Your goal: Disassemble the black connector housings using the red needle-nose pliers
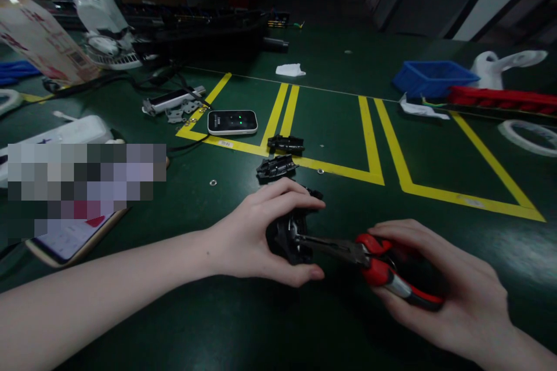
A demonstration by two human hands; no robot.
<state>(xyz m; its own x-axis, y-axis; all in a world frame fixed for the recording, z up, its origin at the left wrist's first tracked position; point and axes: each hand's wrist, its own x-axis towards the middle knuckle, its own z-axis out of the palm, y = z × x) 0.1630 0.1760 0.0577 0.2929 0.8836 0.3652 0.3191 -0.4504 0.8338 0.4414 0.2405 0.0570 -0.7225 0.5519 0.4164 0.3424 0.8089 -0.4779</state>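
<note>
Right hand (439, 284) clenched around red-handled pliers (374, 261), nose pushed into a black part (289, 237). Left hand (261, 235) in a closed grip on that part, low over the green table (217, 313). Beyond, two more black parts (278, 156) on the yellow tape lines; farther back, a blue bin (433, 78).

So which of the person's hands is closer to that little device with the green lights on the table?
The left. The left hand sits just below the device, gripping a black part; the right hand, holding red-handled pliers, is farther off to the right.
</note>
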